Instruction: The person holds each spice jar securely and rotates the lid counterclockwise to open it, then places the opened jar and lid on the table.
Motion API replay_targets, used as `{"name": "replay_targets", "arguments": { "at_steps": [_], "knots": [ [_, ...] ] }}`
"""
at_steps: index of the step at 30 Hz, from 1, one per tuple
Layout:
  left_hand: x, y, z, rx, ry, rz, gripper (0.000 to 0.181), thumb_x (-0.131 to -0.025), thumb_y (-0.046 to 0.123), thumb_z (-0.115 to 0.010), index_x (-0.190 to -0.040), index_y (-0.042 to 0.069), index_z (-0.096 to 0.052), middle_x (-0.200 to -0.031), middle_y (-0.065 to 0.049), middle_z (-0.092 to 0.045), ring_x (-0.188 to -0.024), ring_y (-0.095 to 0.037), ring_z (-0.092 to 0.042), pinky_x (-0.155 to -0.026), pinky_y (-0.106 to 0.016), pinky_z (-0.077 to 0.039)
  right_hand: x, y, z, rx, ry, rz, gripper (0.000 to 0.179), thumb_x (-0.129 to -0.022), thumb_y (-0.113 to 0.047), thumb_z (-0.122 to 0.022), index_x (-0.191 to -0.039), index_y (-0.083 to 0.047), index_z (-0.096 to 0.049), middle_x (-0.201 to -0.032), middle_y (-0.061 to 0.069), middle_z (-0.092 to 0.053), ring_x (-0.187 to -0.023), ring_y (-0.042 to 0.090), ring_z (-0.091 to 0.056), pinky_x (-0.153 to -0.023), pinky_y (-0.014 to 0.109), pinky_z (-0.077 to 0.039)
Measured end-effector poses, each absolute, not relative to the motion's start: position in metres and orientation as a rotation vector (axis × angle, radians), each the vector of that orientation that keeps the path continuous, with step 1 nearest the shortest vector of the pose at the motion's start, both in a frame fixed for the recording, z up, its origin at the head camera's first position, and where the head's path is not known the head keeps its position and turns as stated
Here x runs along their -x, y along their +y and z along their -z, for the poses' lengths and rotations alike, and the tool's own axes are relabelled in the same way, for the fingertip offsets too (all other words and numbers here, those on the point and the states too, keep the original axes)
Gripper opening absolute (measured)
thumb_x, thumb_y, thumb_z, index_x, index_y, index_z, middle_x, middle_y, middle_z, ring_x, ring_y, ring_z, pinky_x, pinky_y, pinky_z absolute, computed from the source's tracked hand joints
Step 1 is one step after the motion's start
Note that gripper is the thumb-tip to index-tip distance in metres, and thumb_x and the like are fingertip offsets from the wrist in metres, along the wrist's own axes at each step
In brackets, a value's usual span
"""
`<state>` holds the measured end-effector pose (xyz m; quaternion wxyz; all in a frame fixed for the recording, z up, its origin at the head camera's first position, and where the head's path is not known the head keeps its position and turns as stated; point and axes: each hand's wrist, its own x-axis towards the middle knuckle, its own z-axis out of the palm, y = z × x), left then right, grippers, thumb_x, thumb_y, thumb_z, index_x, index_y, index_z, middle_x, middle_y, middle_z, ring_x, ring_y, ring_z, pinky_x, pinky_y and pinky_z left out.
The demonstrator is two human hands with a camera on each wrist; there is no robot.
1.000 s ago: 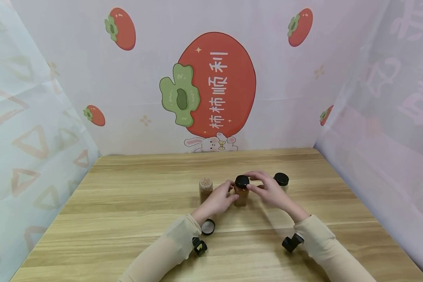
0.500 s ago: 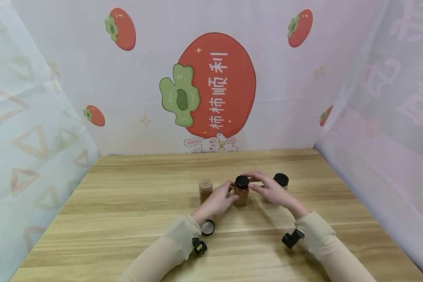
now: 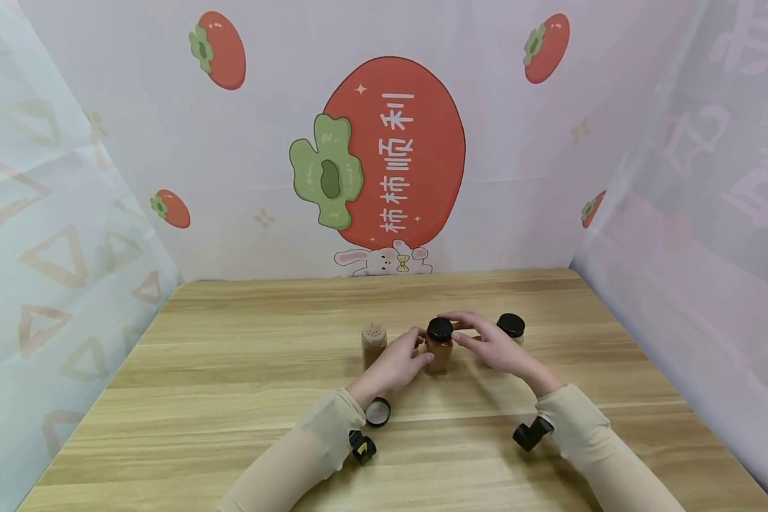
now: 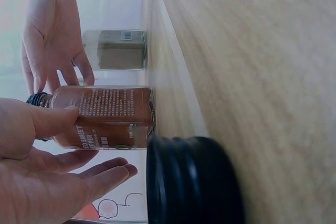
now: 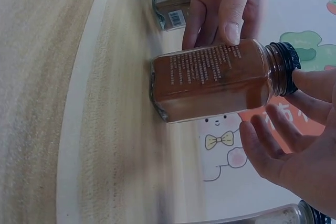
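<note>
A square glass spice jar (image 3: 439,363) of red-brown powder stands upright, its label partly reading "sweet pepper" in the left wrist view. My left hand (image 3: 395,364) grips its body between thumb and fingers. At the top, the thumb and a finger of my right hand (image 3: 491,346) pinch the black cap (image 3: 439,328), the other fingers spread away from the glass. Screw threads show under the cap (image 5: 289,68) in the right wrist view. Left of it, another jar (image 3: 374,340) has a bare perforated shaker top. Its lower part is hidden behind my left hand.
A loose black cap (image 3: 377,412) lies hollow side up near my left wrist. Behind my right hand stands a third jar with a black lid (image 3: 510,326). The wooden table (image 3: 243,370) ends at printed cloth walls (image 3: 243,156) at the back and sides.
My right hand's fingers have shifted slightly around the cap, and the right wrist has turned a little. The left hand and the jar stay in place.
</note>
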<state>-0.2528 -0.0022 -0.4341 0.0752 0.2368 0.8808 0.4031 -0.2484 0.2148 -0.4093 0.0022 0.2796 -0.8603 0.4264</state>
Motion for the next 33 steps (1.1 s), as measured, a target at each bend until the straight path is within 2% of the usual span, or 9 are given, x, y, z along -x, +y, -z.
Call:
{"name": "replay_targets", "arguments": {
  "at_steps": [8, 13, 22, 27, 33],
  "knots": [
    [0.253, -0.003, 0.433, -0.713, 2.630, -1.217, 0.042, -0.096, 0.023, -0.056, -0.133, 0.006, -0.046, -0.132, -0.019, -0.053, -0.122, -0.033, -0.053, -0.100, -0.044, -0.046, 0.242, 0.211, 0.411, -0.740, -2.682, -1.300, 0.043, -0.094, -0.024, -0.059, -0.134, -0.010, -0.051, -0.134, 0.015, -0.051, -0.119, 0.039, -0.053, -0.087, 0.051, -0.052],
    [0.253, -0.003, 0.431, -0.722, 2.627, -1.230, 0.041, -0.096, 0.023, -0.057, -0.132, 0.006, -0.047, -0.132, -0.020, -0.053, -0.122, -0.034, -0.053, -0.101, -0.045, -0.045, 0.237, 0.206, 0.410, -0.655, -2.635, -1.284, 0.043, -0.092, -0.025, -0.064, -0.130, -0.009, -0.054, -0.131, 0.016, -0.053, -0.116, 0.042, -0.053, -0.084, 0.045, -0.055],
    [0.251, -0.003, 0.430, -0.723, 2.633, -1.221, 0.041, -0.095, 0.023, -0.057, -0.131, 0.005, -0.047, -0.131, -0.020, -0.054, -0.121, -0.034, -0.053, -0.100, -0.045, -0.046, 0.228, 0.196, 0.406, -0.411, -2.590, -1.254, 0.040, -0.086, -0.030, -0.071, -0.120, -0.011, -0.062, -0.125, 0.016, -0.055, -0.110, 0.035, -0.058, -0.081, 0.042, -0.056],
    [0.251, -0.003, 0.430, -0.718, 2.633, -1.219, 0.041, -0.095, 0.022, -0.057, -0.132, 0.005, -0.047, -0.131, -0.020, -0.054, -0.121, -0.034, -0.053, -0.099, -0.045, -0.046, 0.228, 0.194, 0.409, -0.376, -2.598, -1.242, 0.039, -0.084, -0.031, -0.072, -0.117, -0.011, -0.064, -0.121, 0.014, -0.056, -0.109, 0.030, -0.055, -0.081, 0.040, -0.057],
    [0.250, -0.003, 0.430, -0.718, 2.631, -1.227, 0.041, -0.095, 0.022, -0.057, -0.131, 0.005, -0.047, -0.131, -0.020, -0.054, -0.120, -0.033, -0.053, -0.099, -0.045, -0.046, 0.227, 0.192, 0.410, -0.375, -2.580, -1.251, 0.038, -0.085, -0.028, -0.072, -0.116, -0.009, -0.064, -0.121, 0.014, -0.057, -0.110, 0.032, -0.055, -0.082, 0.043, -0.056]
  ]
}}
